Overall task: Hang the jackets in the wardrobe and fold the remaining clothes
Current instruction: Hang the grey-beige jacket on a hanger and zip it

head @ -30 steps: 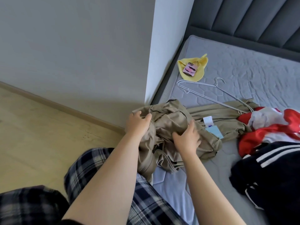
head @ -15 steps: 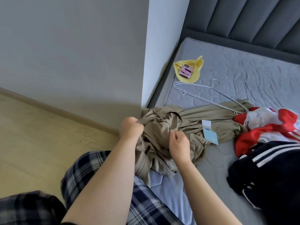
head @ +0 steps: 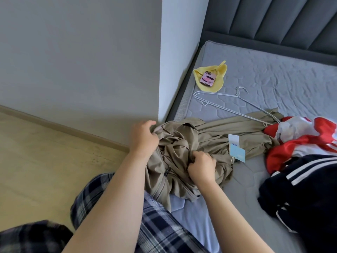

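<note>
While khaki jacket [head: 218, 132] lies bunched on mattress [head: 273, 79], left hand [head: 144, 137], right hand [head: 201, 167] each clutch fabric, possibly collar.

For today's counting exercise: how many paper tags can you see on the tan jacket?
2: a white tag and, just below it in the picture, a light blue tag, both on the jacket; folds may hide more.

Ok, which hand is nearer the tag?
Right. The right hand grips the jacket close beside the tag, which lies just to its right. The left hand grips the jacket farther left, beyond the right hand.
</note>
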Motion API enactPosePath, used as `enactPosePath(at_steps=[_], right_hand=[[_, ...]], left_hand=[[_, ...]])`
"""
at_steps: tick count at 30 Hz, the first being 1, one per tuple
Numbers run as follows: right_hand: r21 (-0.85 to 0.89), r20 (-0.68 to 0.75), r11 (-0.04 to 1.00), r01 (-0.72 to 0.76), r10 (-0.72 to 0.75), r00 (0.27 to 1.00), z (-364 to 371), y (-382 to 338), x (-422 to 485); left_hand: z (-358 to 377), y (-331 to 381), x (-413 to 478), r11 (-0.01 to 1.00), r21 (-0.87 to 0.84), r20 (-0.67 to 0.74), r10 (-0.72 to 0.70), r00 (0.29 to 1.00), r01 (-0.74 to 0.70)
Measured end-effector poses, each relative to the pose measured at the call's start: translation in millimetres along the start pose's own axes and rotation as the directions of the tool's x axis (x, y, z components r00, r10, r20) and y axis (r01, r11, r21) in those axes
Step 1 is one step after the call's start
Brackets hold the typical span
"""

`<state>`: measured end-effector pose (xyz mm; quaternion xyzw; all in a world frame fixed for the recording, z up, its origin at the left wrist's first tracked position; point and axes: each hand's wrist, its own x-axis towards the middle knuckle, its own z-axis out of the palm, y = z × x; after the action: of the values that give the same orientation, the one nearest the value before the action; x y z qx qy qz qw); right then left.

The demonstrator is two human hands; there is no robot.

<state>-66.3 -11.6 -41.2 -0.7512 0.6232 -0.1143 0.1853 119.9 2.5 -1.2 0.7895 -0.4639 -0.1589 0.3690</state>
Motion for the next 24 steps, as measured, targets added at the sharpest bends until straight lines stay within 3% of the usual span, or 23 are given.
enactPosePath(at_steps=[3, 6, 8, 12, 15, 16, 18, 21, 24], right_hand=[[0.040, -0.162, 0.988, 0.150, -0.142, 0.977, -10, -10, -2], [0.101, -0.363, 0.918, 0.384, -0.325, 0.873, -30, -23, -2], [0.145, -0.406, 0.863, 0.484, -0.394, 0.825, -43, -29, -1], [0.338, -0.347, 0.854, 0.396, -0.278, 0.896, -58, -34, -1], [0.396, -0.297, 0.846, 0.357, -0.250, 0.921, -67, -37, -4], [0.394, -0.298, 0.847, 0.356, -0.248, 0.922, -69, -38, -5], [0.367, -0.337, 0.872, 0.323, -0.200, 0.920, -71, -37, -4], [0.269, -0.391, 0.941, 0.206, -0.089, 0.916, -70, -31, -1], [0.162, -0.476, 0.976, 0.145, -0.051, 0.878, -64, -28, 1]], left_hand=[[11, 3, -7, 0.979, -0.002, 0.173, 0.203, 0.964, -0.206], [12, 4, -7, 0.977, 0.017, 0.181, 0.208, 0.961, -0.215], [12, 8, -6, 0.970, -0.058, 0.200, 0.245, 0.949, -0.238], [16, 17, -8, 0.958, -0.172, 0.362, 0.280, 0.889, -0.231], [19, 18, -8, 0.959, -0.194, 0.488, 0.276, 0.828, -0.205], [19, 18, -8, 0.963, -0.184, 0.480, 0.263, 0.837, -0.197], [19, 18, -7, 0.977, -0.141, 0.369, 0.200, 0.908, -0.158], [12, 17, -7, 0.992, -0.068, 0.025, 0.111, 0.993, -0.109], [4, 15, -8, 0.996, -0.016, -0.345, 0.073, 0.936, -0.083]])
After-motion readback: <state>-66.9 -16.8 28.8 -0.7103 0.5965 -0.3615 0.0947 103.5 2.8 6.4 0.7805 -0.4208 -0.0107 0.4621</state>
